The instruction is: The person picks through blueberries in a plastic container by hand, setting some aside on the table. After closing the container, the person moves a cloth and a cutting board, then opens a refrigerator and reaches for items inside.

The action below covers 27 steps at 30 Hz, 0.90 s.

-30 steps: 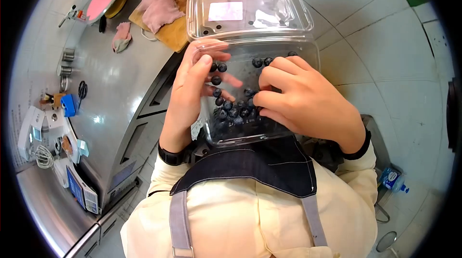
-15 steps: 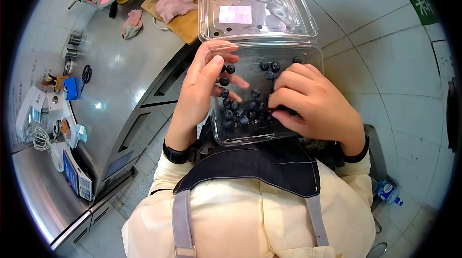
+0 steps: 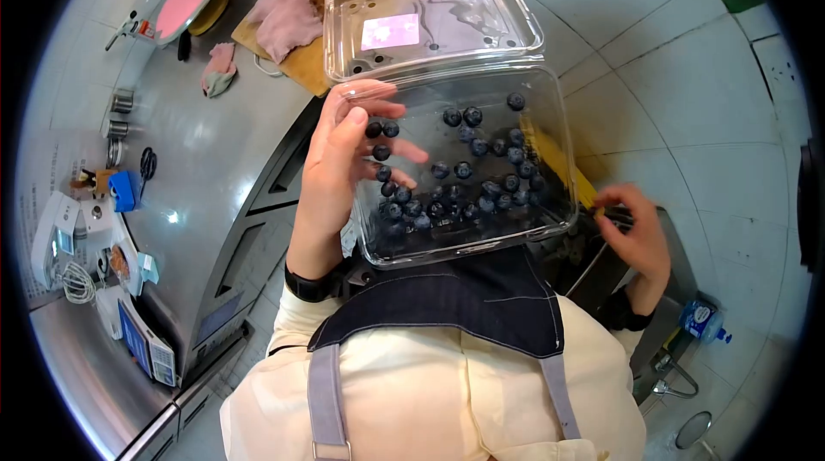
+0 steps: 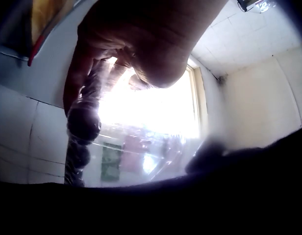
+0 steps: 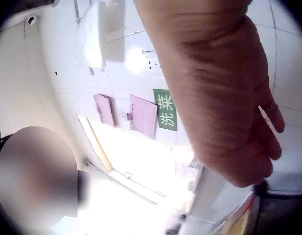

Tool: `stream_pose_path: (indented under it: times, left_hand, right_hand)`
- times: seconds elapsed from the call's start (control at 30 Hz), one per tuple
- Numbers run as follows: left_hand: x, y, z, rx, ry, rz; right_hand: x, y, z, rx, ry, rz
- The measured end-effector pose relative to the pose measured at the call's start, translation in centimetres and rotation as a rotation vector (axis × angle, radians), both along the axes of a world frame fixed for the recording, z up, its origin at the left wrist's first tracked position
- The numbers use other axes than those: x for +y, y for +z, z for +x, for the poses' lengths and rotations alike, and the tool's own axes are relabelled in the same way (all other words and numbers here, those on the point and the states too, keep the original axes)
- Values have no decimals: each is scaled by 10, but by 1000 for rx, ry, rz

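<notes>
My left hand (image 3: 331, 156) grips a clear plastic clamshell box (image 3: 464, 250) by its left side, and some of its fingers show through the plastic. The hinged lid (image 3: 447, 1) stands open at the far edge. Inside lie many blueberries (image 3: 462, 170), mostly along the near side and the right. In the left wrist view, dark round berries (image 4: 84, 122) line up beneath the left hand (image 4: 136, 44). My right hand (image 3: 638, 233) is out to the right of the box with loosely bent fingers, beside a yellow strip (image 3: 584, 189). In its wrist view the right hand (image 5: 224, 98) shows no berry in it.
A steel counter (image 3: 198, 143) runs along the left, bearing a wooden cutting board (image 3: 309, 74) with a pink cloth (image 3: 279, 18), scissors (image 3: 147, 164) and a scale (image 3: 146, 336). At lower right are a bottle (image 3: 705, 322) and a faucet (image 3: 679, 384).
My right hand has left the inside of the box and moved right, past its edge. More berries show where it was. The left hand keeps its grip.
</notes>
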<state>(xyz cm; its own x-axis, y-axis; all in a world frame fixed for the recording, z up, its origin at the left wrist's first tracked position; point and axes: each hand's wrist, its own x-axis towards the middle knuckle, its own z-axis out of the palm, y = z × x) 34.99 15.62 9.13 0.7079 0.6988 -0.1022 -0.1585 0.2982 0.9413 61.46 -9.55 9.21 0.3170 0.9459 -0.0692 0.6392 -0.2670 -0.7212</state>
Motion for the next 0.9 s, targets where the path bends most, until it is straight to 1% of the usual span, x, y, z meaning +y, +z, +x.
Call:
stream_pose_path:
  times: [0.07, 0.1, 0.13, 0.2, 0.23, 0.3, 0.33, 0.4, 0.43, 0.5, 0.53, 0.6, 0.63, 0.7, 0.73, 0.8, 0.83, 0.9]
  left_hand:
    - [0, 3, 1, -5, -3, 6]
    - [0, 5, 2, 0, -16, 23]
    - [0, 6, 2, -5, -26, 27]
    - [-1, 8, 0, -7, -27, 26]
    - [0, 8, 0, -8, -30, 27]
    - [0, 8, 0, -11, -25, 39]
    - [-1, 8, 1, -13, -11, 48]
    - [-3, 9, 0, -18, -5, 49]
    - [-3, 9, -1, -16, 2, 51]
    - [-3, 10, -4, -15, 17, 48]
    - [-4, 11, -5, -19, 19, 50]
    - [-5, 12, -8, -26, 47, 68]
    - [-5, 13, -9, -30, 54, 69]
    - [-6, 12, -11, -29, 68, 61]
    - [-6, 12, -11, -31, 76, 59]
    - [-6, 11, -10, 0, 86, 69]
    - [-5, 10, -9, 3, 87, 66]
    - [-3, 10, -8, -8, 76, 62]
  right_hand:
    - [1, -17, -1, -46, -114, -24]
    - [0, -21, 1, -134, -136, -11]
    - [1, -18, 1, -139, -146, -7]
    - [5, -8, -4, -174, -280, 135]
    - [6, -2, -5, -177, -288, 137]
    - [10, 12, -10, -247, -258, 374]
    - [16, 17, -14, -252, -266, 371]
    - [32, 26, -21, -531, -235, 644]
    - [38, 28, -25, -540, -235, 644]
    - [48, 32, -31, -504, -185, 808]
    - [52, 34, -32, -508, -182, 811]
    - [59, 39, -33, -415, -145, 861]
    - [62, 43, -33, -415, -137, 864]
    - [65, 55, -34, -466, 33, 811]
    - [68, 65, -38, -465, 42, 811]
    - [77, 85, -52, -503, 257, 538]
    - [83, 91, -58, -499, 258, 536]
    - [98, 98, -70, -690, 470, 345]
